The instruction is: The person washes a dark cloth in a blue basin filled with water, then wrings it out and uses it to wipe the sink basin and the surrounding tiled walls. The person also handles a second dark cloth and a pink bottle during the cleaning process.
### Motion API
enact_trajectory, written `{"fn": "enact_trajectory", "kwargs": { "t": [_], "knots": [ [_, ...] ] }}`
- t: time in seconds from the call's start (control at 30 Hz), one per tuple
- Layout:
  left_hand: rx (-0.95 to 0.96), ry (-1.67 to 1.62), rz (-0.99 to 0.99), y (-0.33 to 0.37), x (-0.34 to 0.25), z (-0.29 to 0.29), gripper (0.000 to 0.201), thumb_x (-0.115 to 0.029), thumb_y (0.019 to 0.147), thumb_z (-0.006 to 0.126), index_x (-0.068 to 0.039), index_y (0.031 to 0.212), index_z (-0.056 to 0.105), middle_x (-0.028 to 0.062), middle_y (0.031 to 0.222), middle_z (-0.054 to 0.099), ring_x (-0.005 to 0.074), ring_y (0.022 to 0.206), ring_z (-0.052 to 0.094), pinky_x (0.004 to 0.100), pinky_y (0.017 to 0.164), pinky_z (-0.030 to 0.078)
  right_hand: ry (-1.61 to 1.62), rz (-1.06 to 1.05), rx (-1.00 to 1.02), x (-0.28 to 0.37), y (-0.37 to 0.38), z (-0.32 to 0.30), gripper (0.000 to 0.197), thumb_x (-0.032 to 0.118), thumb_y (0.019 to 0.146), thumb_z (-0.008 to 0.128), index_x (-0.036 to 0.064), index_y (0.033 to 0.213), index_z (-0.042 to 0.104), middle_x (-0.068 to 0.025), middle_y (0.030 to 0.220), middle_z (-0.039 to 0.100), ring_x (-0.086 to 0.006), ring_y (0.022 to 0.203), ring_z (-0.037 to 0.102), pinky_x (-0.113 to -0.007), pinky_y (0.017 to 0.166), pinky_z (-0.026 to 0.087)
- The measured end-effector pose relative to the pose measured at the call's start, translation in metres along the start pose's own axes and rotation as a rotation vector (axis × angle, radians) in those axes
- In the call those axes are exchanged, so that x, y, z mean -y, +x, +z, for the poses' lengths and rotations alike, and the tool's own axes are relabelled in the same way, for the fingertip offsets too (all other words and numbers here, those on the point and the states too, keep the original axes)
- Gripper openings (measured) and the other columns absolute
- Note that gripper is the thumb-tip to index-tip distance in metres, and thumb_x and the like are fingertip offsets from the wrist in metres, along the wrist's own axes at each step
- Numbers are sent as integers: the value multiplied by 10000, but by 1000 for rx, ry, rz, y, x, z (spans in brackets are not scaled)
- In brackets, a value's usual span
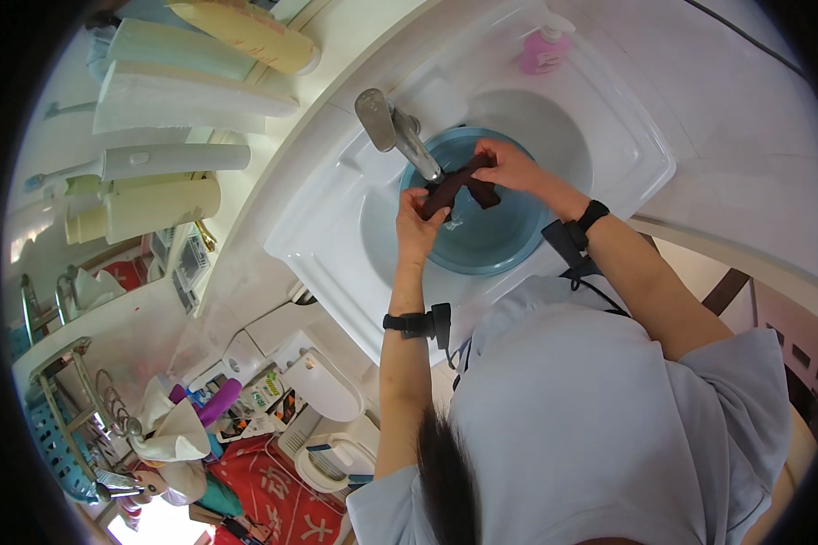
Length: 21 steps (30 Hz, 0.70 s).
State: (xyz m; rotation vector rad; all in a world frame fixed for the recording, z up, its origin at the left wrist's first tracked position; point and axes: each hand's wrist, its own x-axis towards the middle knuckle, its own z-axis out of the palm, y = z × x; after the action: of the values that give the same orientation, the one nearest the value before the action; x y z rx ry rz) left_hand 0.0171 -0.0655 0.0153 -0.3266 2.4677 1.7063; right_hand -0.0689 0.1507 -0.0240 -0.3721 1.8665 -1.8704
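A small, dark brown piece of cloth [453, 188], its exact kind unclear, is stretched between my two hands over a blue round basin [489, 270]. My left hand [417, 227] pinches its lower left end beside the basin's left rim. Higher and to the right, my right hand [513, 168] grips the other end, fingers curled round it, and a short flap hangs down near that hand. The silver faucet [393, 127] reaches over the basin, its spout tip right by the cloth. Some water shows in the basin.
The basin sits in a white washbasin [327, 232]. A pink pump bottle [545, 52] stands at its back corner. On the left ledge are an electric toothbrush [177, 161], a yellow tube [245, 38] and a pale yellow container [165, 207]. Black straps with small devices circle both wrists.
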Motion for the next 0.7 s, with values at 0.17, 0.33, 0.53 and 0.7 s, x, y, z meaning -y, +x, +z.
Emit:
{"fn": "enact_trajectory", "kwargs": {
  "t": [0.17,0.33,0.53,0.7],
  "knots": [
    [62,250,-27,-3,14,-6,323,-170,741,770,-14,943,573,50,763,598,138,689,555,289,655,469,-110,-75,75,27,-1,1,275,108,723,701,33,928,534,-42,834,580,-128,788,543,-283,721,449],
    [90,-90,-63,-6,-13,-20,302,-192,782,751,-19,934,556,33,796,612,104,734,561,264,691,465,66,-58,104,45,-7,-8,265,90,768,695,43,976,538,-23,899,589,-112,847,544,-278,783,443],
    [107,-381,11,-17,-41,-24,304,-166,820,711,-24,1000,511,47,907,609,96,806,567,239,731,467,30,-95,47,69,-13,-11,238,80,788,685,52,975,539,-10,906,590,-101,841,542,-269,781,442],
    [165,-319,-35,-19,-42,-18,321,-149,823,705,-22,1044,508,46,968,610,109,878,568,257,798,465,-74,-5,117,52,-15,-22,247,110,779,709,60,955,543,-3,885,582,-101,826,542,-268,757,446]
  ]
}}
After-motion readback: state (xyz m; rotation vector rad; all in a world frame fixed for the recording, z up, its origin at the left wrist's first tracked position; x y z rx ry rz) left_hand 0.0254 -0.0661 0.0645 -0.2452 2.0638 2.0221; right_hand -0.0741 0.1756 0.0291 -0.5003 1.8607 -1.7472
